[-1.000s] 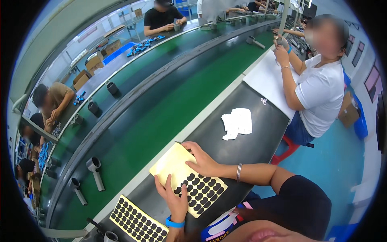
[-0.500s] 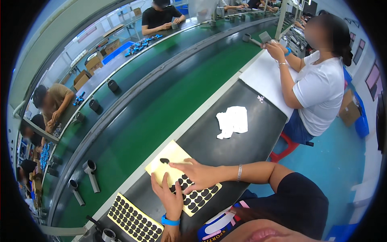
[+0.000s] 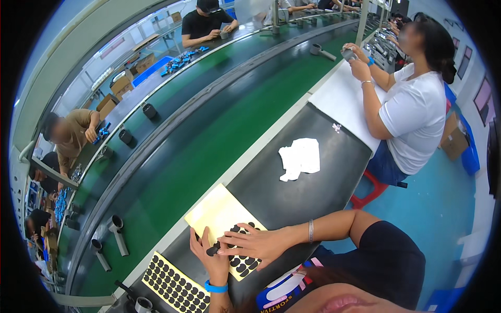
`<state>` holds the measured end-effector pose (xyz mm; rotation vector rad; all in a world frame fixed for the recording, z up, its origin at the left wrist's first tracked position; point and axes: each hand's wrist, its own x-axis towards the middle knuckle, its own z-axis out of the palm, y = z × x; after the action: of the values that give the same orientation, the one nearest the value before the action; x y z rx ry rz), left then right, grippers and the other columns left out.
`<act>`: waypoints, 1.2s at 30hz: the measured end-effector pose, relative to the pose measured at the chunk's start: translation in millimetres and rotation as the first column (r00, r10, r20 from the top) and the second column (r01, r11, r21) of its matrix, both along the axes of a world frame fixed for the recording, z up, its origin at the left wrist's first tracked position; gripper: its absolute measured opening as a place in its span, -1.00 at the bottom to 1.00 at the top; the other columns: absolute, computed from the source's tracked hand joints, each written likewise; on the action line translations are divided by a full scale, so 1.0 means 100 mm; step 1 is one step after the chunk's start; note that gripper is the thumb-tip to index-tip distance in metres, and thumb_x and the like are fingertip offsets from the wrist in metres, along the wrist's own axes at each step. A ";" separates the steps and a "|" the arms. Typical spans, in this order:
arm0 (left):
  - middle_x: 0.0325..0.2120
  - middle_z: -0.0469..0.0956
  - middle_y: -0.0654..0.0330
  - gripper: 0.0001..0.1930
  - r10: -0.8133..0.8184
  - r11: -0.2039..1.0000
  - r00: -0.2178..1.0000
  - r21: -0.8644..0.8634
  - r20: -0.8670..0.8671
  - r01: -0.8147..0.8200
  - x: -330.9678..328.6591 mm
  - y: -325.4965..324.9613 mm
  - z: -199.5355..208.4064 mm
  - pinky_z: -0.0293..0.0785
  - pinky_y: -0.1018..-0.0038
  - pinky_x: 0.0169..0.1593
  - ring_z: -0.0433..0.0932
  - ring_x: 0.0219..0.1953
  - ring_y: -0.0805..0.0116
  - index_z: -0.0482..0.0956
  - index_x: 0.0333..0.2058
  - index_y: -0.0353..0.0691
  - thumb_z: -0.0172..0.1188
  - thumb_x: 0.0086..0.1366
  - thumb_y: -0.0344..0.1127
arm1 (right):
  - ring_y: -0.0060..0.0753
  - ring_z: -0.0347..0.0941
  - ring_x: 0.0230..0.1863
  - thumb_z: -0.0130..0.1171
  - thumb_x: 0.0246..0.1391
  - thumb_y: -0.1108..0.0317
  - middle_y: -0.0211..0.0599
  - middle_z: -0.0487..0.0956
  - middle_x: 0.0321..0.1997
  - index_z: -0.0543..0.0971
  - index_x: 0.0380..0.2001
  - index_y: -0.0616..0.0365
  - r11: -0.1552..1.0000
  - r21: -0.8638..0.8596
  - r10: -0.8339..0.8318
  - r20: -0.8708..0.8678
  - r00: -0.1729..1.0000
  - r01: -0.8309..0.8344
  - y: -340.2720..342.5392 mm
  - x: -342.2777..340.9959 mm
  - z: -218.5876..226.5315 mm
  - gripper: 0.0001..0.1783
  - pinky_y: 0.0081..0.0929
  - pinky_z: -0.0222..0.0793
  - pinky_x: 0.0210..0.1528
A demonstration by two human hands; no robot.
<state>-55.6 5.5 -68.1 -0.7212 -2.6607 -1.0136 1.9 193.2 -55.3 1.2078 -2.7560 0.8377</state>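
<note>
Lower middle of the frame: both hands sit on a pale yellow backing sheet with black oval foam pads (image 3: pixel 223 219) stuck on its lower right part, lying flat on the dark counter (image 3: pixel 292 193). The upper left half of that sheet is already bare. The left hand (image 3: pixel 209 255), blue wristband on, comes up from the bottom edge with its fingers pinched on a single black oval pad (image 3: pixel 212 251) right at the sheet's lower left edge. The right hand (image 3: pixel 253 244), with a thin metal bangle on the wrist, lies flat across the pads with fingers spread a bit apart, fingertips touching the sheet next to that pad, not gripping anything.

Further toward the bottom left there's a second yellow sheet full of black pads (image 3: pixel 175 286), apart from the hands. A crumpled white cloth (image 3: pixel 299 158) sits mid-frame on the counter, well apart. A green conveyor belt (image 3: pixel 209 141) runs diagonally beside the counter with grey tube-shaped parts (image 3: pixel 117 232) at its left end. A person in a white t-shirt (image 3: pixel 412 120) sits at the upper right.
</note>
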 end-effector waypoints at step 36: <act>0.23 0.10 -0.15 -0.56 -0.041 0.998 0.998 0.046 0.045 0.039 0.01 0.03 0.07 0.17 0.15 0.16 0.15 0.17 -0.11 0.41 0.03 -0.35 0.18 0.14 -0.47 | 0.15 0.23 0.17 0.19 -0.08 0.53 0.06 0.15 0.25 -0.01 0.29 0.19 0.663 -0.502 -0.536 0.200 0.821 0.555 0.32 -0.44 -0.05 -0.12 -0.13 0.20 0.20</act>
<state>-54.7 8.9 -61.5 -0.7534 -2.6629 -1.1103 -42.5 225.6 -60.2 0.2303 -2.3853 1.4012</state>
